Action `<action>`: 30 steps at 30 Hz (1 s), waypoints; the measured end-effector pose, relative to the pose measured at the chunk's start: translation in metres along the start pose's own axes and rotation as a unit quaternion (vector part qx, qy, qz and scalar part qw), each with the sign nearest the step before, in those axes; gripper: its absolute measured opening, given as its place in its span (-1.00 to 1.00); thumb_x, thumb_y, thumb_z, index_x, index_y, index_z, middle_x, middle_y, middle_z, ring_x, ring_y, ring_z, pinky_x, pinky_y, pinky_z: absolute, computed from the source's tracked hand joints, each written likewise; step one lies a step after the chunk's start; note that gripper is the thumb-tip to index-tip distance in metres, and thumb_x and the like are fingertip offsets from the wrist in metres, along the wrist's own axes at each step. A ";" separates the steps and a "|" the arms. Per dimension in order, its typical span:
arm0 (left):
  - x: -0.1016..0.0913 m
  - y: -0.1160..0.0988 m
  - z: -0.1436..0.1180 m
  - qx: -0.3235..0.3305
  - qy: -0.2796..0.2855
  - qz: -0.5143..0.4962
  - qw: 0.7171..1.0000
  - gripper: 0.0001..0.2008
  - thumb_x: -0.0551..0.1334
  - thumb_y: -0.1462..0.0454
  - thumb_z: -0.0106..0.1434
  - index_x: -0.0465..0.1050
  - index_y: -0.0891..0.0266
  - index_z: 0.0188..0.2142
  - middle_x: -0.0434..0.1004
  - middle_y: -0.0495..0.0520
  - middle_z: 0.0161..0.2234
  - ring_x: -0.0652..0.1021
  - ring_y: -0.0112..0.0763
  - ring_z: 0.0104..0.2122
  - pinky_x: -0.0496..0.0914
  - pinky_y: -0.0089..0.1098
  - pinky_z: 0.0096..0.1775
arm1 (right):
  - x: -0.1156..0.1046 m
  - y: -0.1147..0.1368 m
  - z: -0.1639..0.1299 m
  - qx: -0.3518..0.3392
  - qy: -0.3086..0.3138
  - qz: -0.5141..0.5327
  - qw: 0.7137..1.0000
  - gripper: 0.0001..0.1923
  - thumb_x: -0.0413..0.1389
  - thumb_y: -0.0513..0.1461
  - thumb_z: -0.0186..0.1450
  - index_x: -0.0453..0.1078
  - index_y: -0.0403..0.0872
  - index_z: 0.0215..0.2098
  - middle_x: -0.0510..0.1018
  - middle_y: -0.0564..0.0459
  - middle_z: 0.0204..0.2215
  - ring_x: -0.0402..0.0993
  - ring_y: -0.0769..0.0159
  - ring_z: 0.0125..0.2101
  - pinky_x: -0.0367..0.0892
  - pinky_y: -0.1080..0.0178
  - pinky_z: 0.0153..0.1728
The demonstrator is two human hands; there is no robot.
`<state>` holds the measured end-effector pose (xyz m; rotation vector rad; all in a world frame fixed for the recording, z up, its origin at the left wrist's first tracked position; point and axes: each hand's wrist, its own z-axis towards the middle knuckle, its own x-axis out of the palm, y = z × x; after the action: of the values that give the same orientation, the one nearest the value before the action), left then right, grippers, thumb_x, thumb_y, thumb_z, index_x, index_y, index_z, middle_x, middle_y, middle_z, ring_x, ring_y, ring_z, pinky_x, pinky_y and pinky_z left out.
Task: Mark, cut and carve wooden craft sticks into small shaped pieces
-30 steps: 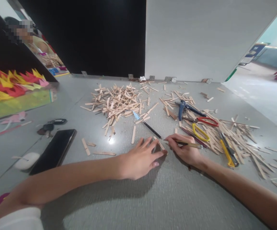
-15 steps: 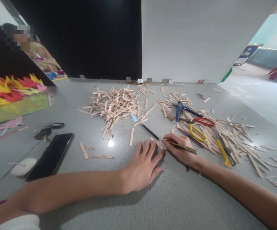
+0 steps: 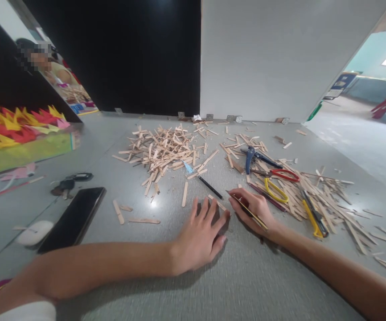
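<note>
Swung the pencil point(image 3: 248, 210) from lying sideways to pointing toward the wrist, right hand point(image 3: 255, 209) in a closed grip around it. Kept left hand point(image 3: 201, 234) flat, fingers spread, pinning a wooden stick point(image 3: 217, 203) on the bench point(image 3: 240, 276).

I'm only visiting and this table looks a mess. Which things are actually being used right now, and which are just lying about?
In use:
- left hand, pressed flat on a wooden stick
- right hand, holding a pencil at that stick

Lying about:
- stick pile
- black pencil
- scissors
- yellow cutter
- phone
- keys
</note>
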<state>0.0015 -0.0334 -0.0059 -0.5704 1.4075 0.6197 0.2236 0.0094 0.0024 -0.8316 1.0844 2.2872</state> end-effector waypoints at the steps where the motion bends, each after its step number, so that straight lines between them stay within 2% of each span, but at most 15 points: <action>1: 0.000 0.000 0.000 -0.004 -0.001 0.001 1.000 -0.38 -0.07 0.01 0.61 0.16 0.28 0.49 0.21 0.59 0.45 0.30 0.45 0.41 0.23 0.37 0.28 | 0.000 0.000 0.000 -0.003 0.006 0.005 1.000 -0.77 0.08 -0.13 0.55 0.54 -0.06 -0.12 0.62 0.08 -0.49 0.44 0.39 -0.62 0.38 0.33 -0.51; 7: 0.004 -0.002 0.000 -0.020 -0.001 -0.003 1.000 -0.36 -0.04 0.01 0.60 0.15 0.32 0.50 0.23 0.60 0.44 0.31 0.45 0.40 0.24 0.33 0.27 | -0.006 -0.002 0.000 -0.055 0.040 0.061 0.996 -0.55 -0.04 0.01 0.61 0.55 -0.05 -0.20 0.67 0.00 -0.45 0.58 0.31 -0.50 0.46 0.31 -0.43; 13: 0.001 0.001 0.001 -0.001 0.015 -0.017 1.000 -0.36 -0.04 0.04 0.60 0.12 0.36 0.50 0.20 0.62 0.45 0.30 0.44 0.41 0.25 0.27 0.30 | -0.005 -0.001 -0.001 -0.038 0.047 0.058 0.996 -0.75 0.09 -0.11 0.55 0.55 -0.07 -0.10 0.68 0.04 -0.45 0.54 0.37 -0.55 0.42 0.35 -0.47; 17: -0.004 0.002 0.002 0.012 0.030 -0.033 0.999 -0.38 -0.02 0.06 0.60 0.13 0.36 0.49 0.18 0.59 0.46 0.23 0.43 0.45 0.22 0.25 0.34 | -0.004 0.000 0.000 -0.008 0.026 0.075 0.997 -0.77 0.17 -0.11 0.50 0.56 -0.09 -0.21 0.60 0.11 -0.56 0.45 0.40 -0.62 0.36 0.36 -0.54; 22: -0.005 0.003 0.003 0.019 0.041 -0.041 0.998 -0.39 -0.05 0.07 0.61 0.12 0.37 0.49 0.12 0.62 0.47 0.16 0.44 0.48 0.19 0.27 0.36 | -0.005 0.001 0.003 0.049 0.048 0.121 0.990 -0.71 0.23 -0.06 0.45 0.55 -0.06 -0.35 0.61 0.08 -0.56 0.46 0.37 -0.59 0.34 0.33 -0.54; 26: -0.003 0.004 0.002 0.028 0.028 -0.049 0.998 -0.39 -0.06 0.08 0.61 0.09 0.34 0.51 0.15 0.61 0.46 0.18 0.43 0.47 0.17 0.28 0.36 | -0.004 0.002 0.005 0.101 0.058 0.145 0.982 -0.60 0.17 -0.04 0.47 0.43 -0.02 -0.49 0.44 0.18 -0.72 0.31 0.41 -0.71 0.22 0.34 -0.64; 28: -0.002 0.004 0.002 0.027 0.019 -0.052 0.998 -0.39 -0.05 0.07 0.61 0.10 0.33 0.50 0.16 0.59 0.45 0.19 0.41 0.46 0.17 0.27 0.36 | -0.004 0.002 0.008 0.133 0.060 0.175 0.974 -0.60 0.19 0.00 0.45 0.42 -0.02 -0.47 0.43 0.19 -0.72 0.29 0.42 -0.73 0.20 0.35 -0.67; 30: -0.001 0.004 0.002 0.026 0.010 -0.054 0.998 -0.39 -0.03 0.08 0.60 0.12 0.34 0.49 0.18 0.58 0.45 0.21 0.40 0.45 0.18 0.28 0.34 | -0.003 0.000 0.011 0.196 0.041 0.236 0.951 -0.57 0.32 0.07 0.34 0.40 -0.02 -0.47 0.42 0.20 -0.71 0.25 0.44 -0.74 0.15 0.36 -0.71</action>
<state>0.0003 -0.0287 -0.0047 -0.6075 1.3978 0.4911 0.2226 0.0183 0.0103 -0.5490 1.8663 2.2831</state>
